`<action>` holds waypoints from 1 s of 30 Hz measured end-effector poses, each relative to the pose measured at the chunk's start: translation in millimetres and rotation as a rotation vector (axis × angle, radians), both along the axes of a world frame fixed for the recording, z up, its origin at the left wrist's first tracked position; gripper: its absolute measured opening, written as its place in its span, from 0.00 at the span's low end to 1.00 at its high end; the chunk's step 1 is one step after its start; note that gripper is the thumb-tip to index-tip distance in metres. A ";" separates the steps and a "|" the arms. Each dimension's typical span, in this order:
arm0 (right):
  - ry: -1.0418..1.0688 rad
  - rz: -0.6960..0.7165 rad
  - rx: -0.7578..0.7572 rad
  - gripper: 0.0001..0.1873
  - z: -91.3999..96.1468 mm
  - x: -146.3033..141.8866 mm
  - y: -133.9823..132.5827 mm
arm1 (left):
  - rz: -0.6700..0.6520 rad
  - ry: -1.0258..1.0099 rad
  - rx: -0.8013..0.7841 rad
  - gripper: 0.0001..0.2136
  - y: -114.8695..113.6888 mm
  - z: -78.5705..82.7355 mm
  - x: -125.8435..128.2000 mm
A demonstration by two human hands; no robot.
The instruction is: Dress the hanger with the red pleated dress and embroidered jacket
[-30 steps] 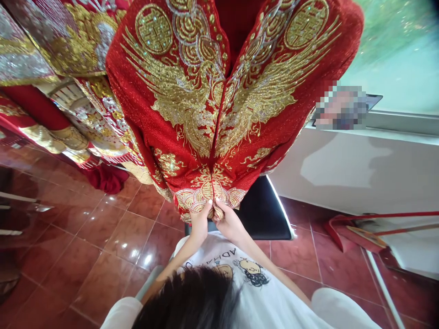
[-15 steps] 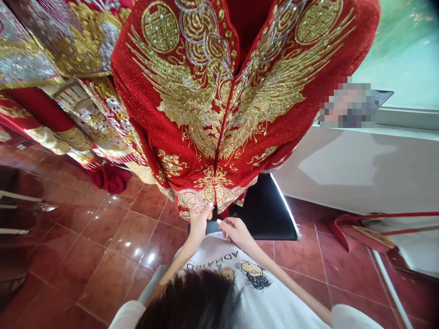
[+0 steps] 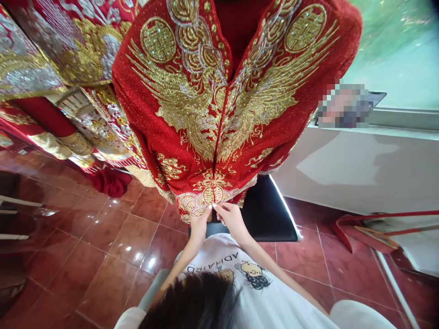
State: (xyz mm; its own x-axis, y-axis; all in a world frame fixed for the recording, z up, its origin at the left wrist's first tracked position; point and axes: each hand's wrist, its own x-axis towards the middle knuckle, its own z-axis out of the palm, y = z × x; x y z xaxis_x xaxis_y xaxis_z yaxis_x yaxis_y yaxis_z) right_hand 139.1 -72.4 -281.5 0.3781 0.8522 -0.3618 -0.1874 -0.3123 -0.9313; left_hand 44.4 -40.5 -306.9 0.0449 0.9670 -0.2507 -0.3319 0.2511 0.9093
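A red jacket with gold and silver phoenix embroidery hangs in front of me, its front opening running down the middle. Both my hands are raised to its bottom hem. My left hand pinches the hem's left flap just beside the opening. My right hand has its fingers curled, with the fingertips closed on the right flap's edge. The two hands nearly touch each other at the centre seam. My white printed T-shirt and dark hair fill the bottom of the view.
More red and gold embroidered garments hang at the left. A black seat stands behind the jacket's hem. A white ledge under a window runs along the right, with red items on the glossy red tile floor.
Half a second ago my right hand had dropped off the hem. It has now risen back and closed on the right flap. My left hand stayed on the hem.
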 end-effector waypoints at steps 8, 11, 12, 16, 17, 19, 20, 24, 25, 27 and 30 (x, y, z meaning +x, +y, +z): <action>0.216 -0.020 -0.138 0.14 3.9 0.4 7.2 | -0.032 0.013 0.006 0.20 1.8 -13.2 2.1; 0.351 0.061 -0.218 0.11 4.7 1.4 15.4 | 0.003 0.079 -0.014 0.15 5.4 -28.0 3.1; 0.381 0.078 -0.231 0.11 5.2 2.2 18.9 | 0.016 0.093 -0.017 0.14 7.1 -32.4 3.8; 0.488 0.128 -0.276 0.12 15.9 8.1 35.3 | 0.041 0.090 -0.004 0.15 13.5 -41.9 8.7; 0.499 0.130 -0.274 0.12 22.3 10.2 40.1 | 0.042 0.081 -0.014 0.16 14.3 -42.8 10.2; 0.501 0.117 -0.239 0.12 39.6 14.9 50.3 | 0.038 0.063 -0.055 0.18 14.8 -44.3 13.1; 0.495 0.103 -0.208 0.12 49.8 17.3 55.6 | 0.034 0.055 -0.078 0.19 14.6 -45.1 14.2; 0.425 0.029 0.047 0.11 87.4 25.7 73.6 | 0.008 0.033 -0.104 0.21 13.1 -48.8 14.8; 0.417 0.019 0.084 0.11 93.9 27.5 76.4 | 0.004 0.029 -0.101 0.21 13.1 -49.8 14.0; 0.434 0.035 0.066 0.12 104.0 31.5 80.1 | 0.001 0.020 -0.095 0.22 14.7 -52.5 11.5; 0.492 0.135 -0.056 0.14 119.6 39.7 84.0 | -0.004 0.009 -0.096 0.24 21.9 -58.5 7.5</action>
